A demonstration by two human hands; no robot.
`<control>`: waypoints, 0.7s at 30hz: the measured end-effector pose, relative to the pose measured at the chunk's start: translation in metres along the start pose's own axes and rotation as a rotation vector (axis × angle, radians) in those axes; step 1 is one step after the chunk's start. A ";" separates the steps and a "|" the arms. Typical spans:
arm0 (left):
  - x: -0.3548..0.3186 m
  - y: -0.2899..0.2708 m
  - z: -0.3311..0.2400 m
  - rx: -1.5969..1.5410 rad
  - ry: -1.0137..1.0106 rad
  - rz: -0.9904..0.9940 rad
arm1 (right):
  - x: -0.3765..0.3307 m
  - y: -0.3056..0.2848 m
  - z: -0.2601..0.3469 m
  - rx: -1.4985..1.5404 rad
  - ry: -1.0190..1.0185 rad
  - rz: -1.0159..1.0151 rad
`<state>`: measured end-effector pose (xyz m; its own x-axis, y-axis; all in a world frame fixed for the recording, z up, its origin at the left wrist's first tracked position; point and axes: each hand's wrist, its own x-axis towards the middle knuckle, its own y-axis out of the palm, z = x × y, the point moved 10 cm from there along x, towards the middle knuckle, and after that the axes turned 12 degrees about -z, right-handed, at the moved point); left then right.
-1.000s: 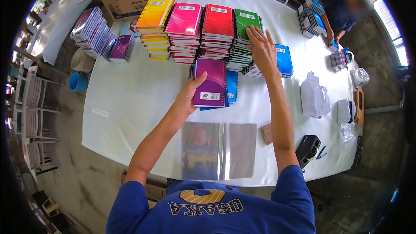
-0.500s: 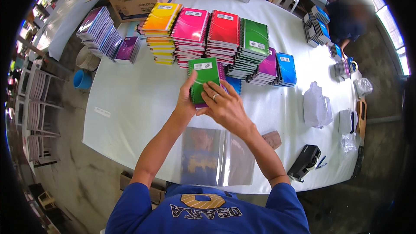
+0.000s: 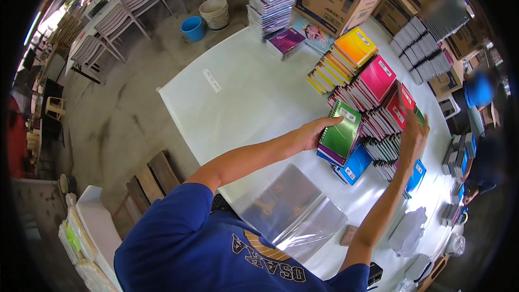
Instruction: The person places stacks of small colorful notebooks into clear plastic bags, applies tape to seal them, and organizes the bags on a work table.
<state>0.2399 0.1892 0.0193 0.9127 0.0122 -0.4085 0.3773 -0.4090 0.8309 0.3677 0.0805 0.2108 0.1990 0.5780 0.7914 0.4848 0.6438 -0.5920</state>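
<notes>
My left hand [image 3: 313, 133] grips a small pile of spiral notebooks by its left edge, thumb on top. A green notebook [image 3: 346, 123] lies uppermost, with a purple notebook [image 3: 331, 154] showing under it. My right hand [image 3: 415, 134] reaches over the stacks where the red notebooks [image 3: 399, 109] meet the green notebooks [image 3: 419, 114]. Its fingers are smeared by motion, and whether they hold a notebook is unclear. Pink notebooks [image 3: 377, 75] and yellow notebooks [image 3: 354, 48] stand in stacks farther off. Below the held pile lie blue notebooks [image 3: 354, 165].
Clear plastic sheets [image 3: 294, 205] lie on the white table [image 3: 216, 113] near my body. A purple notebook stack [image 3: 274, 0] and a cardboard box [image 3: 330, 0] stand at the far side. A white plastic bag [image 3: 408, 232] lies to the right. Another person [image 3: 478, 167] works beyond the table.
My view has turned left. My right hand has left the green notebook and moved right to the red and green stacks. My left hand still holds the pile.
</notes>
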 end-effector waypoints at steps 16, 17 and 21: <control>-0.053 -0.004 -0.034 0.001 -0.076 -0.017 | 0.017 0.067 0.055 0.841 0.566 0.434; -0.056 -0.014 -0.043 -0.009 -0.055 -0.004 | 0.037 0.061 0.058 0.596 0.361 0.238; -0.041 -0.043 -0.065 0.006 0.065 -0.151 | 0.021 0.084 0.064 0.032 0.110 0.135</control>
<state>0.1960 0.2654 0.0249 0.8537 0.1329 -0.5035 0.5107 -0.4032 0.7594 0.3583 0.1790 0.1679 0.3532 0.6031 0.7152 0.4203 0.5807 -0.6972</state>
